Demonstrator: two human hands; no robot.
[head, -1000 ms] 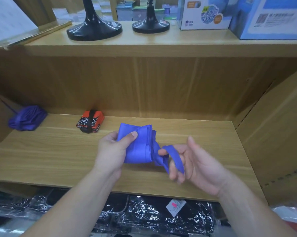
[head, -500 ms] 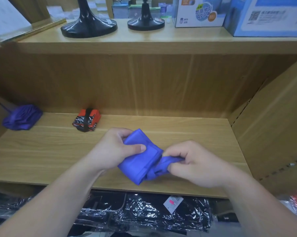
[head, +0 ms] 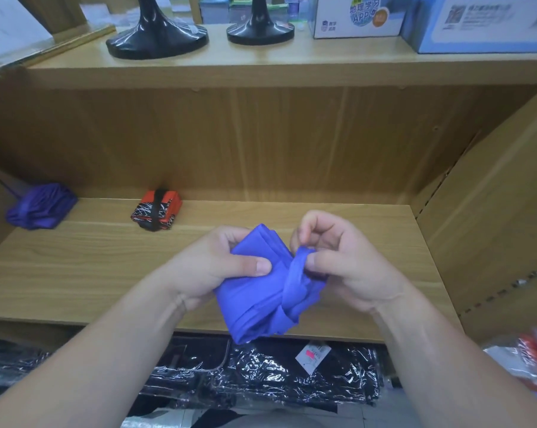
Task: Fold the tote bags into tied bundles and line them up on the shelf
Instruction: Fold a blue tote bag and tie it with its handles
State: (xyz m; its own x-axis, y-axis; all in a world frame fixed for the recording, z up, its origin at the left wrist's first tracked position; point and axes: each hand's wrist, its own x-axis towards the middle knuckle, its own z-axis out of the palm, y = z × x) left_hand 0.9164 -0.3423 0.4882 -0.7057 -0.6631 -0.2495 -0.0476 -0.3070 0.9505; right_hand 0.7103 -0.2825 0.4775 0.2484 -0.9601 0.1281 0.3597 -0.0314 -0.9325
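Tote bag [head: 254, 304] in left hand [head: 207, 271] grip, right hand [head: 350, 273] pinching strap [head: 294, 274], red bundle [head: 156, 210], purple bundle [head: 41, 206] behind

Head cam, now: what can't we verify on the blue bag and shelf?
Whether the folded blue fabric tote bag is tied: the right hand covers the strap end.
Bag's far side: behind the left hand.
Tie on the purple fabric bundle: blurred.
Most of the light-blue cardboard box: cut by frame edge.

We are holding a folded blue tote bag [head: 254, 291] above the shelf [head: 75, 273], its strap [head: 293, 273] wrapping it; a red-black bundle [head: 156, 210] and a purple bag [head: 41, 206] are lying back-left.
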